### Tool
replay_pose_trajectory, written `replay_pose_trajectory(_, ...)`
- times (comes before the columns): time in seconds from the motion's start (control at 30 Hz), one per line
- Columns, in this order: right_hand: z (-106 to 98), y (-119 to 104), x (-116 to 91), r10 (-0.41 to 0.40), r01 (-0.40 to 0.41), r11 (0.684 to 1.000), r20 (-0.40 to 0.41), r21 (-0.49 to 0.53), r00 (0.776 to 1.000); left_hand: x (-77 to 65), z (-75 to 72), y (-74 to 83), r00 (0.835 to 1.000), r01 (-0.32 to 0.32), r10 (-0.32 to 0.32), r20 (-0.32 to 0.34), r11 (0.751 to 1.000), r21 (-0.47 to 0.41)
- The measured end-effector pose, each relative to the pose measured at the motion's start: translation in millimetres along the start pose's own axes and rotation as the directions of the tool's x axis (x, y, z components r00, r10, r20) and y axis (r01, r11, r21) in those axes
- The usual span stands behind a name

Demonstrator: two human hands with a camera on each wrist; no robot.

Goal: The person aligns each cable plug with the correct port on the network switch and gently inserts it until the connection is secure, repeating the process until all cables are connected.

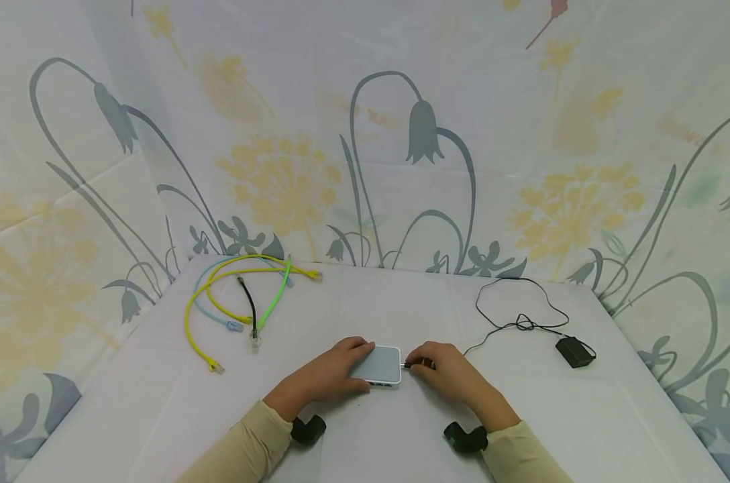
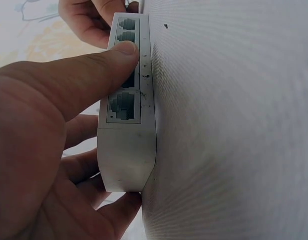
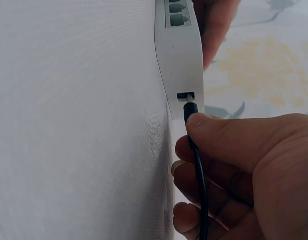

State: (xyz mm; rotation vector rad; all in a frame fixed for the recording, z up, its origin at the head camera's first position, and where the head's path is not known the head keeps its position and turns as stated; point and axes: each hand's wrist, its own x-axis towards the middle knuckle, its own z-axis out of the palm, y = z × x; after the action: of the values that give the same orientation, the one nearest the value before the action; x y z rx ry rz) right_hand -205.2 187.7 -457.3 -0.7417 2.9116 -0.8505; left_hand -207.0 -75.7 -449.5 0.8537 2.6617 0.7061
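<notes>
A small white network switch [image 1: 382, 363] with a grey top rests on the table. My left hand [image 1: 325, 379] grips its left part, the thumb [image 2: 101, 67] across the row of Ethernet ports [image 2: 124, 107] and the other fingers around the far side. To the right of the switch, my right hand [image 1: 452, 379] pinches a black power plug [image 3: 190, 111] between thumb and fingers. The plug's metal tip is at the dark power socket [image 3: 182, 95] in the switch's end; how deep it sits I cannot tell. Its black cord [image 3: 200, 180] runs down past the curled fingers.
Yellow, light blue, green and black network cables [image 1: 204, 295] lie loosely at the back left. At the right is a black power adapter [image 1: 575, 352], its thin cord looped behind it. A flower-patterned cloth [image 1: 317, 100] hangs behind the white table [image 1: 365, 443].
</notes>
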Motion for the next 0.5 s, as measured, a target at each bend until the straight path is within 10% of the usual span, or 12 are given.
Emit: replay_pose_trajectory(0.5, -0.5, -2.0, -0.5, -0.010, 0.010, 1.000, -0.005, 0.000, 1.000, 0.7, -0.5, 0.8, 1.000, -0.007, 0.007, -0.001, 1.000, 0.012)
